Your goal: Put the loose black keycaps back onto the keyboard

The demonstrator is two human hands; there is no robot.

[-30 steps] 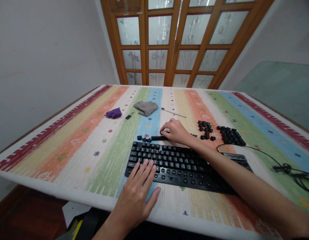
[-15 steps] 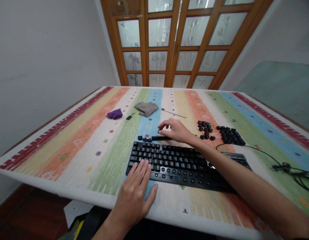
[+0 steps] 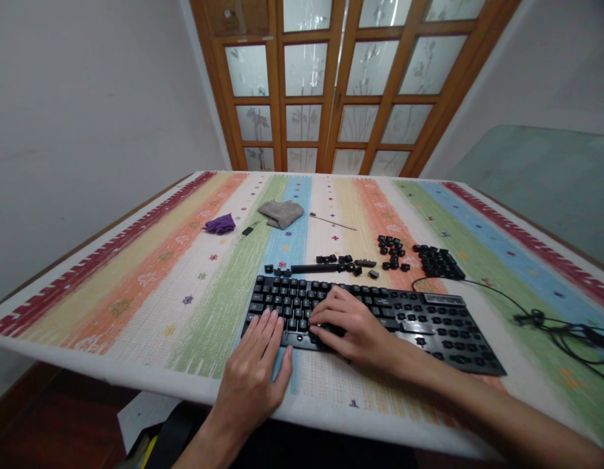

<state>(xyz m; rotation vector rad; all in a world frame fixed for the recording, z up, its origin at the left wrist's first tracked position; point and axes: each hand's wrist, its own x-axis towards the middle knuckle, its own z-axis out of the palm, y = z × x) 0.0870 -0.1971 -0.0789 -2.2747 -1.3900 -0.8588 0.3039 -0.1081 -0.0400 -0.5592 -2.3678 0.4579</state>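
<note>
The black keyboard lies on the table in front of me. Keycaps cover its left part, while bare key stems show on the right and along the bottom row. My left hand rests with outstretched fingers on the keyboard's lower left corner. Over the lower middle, my right hand has its thumb and index finger pinched at the bottom rows; the keycap between them is mostly hidden by the fingers. Just behind the keyboard are a long black space bar and several loose keycaps.
More loose keycaps and a tight group of keycaps sit behind right. A coiled cable lies right. Farther back are a purple cloth, a small black tool, a grey cloth and a thin brush.
My right hand has come back from the loose keycaps behind the keyboard, with a keycap in its pinch, down to the keyboard's lower rows. My left hand stays on the corner.
</note>
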